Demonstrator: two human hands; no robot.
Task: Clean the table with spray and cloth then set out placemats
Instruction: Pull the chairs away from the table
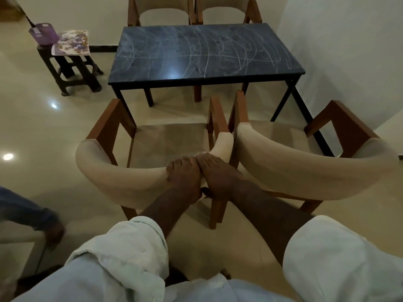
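The dark marble table (205, 51) stands ahead, its top streaked with curved white wipe marks. Floral placemats (73, 42) lie stacked on a dark stool (72, 68) to the left, beside a purple container (43, 32). Both my hands grip the padded beige backrest of the near left chair (122, 177) at its right end. My left hand (184, 177) curls over the top of the backrest. My right hand (218, 175) grips it right beside the left one. No spray bottle or cloth is visible.
A second beige chair (305, 171) stands close against the first on the right. Two more chairs (163, 12) sit behind the table by the wall. Another person's sleeve and hand (52, 232) show at the lower left.
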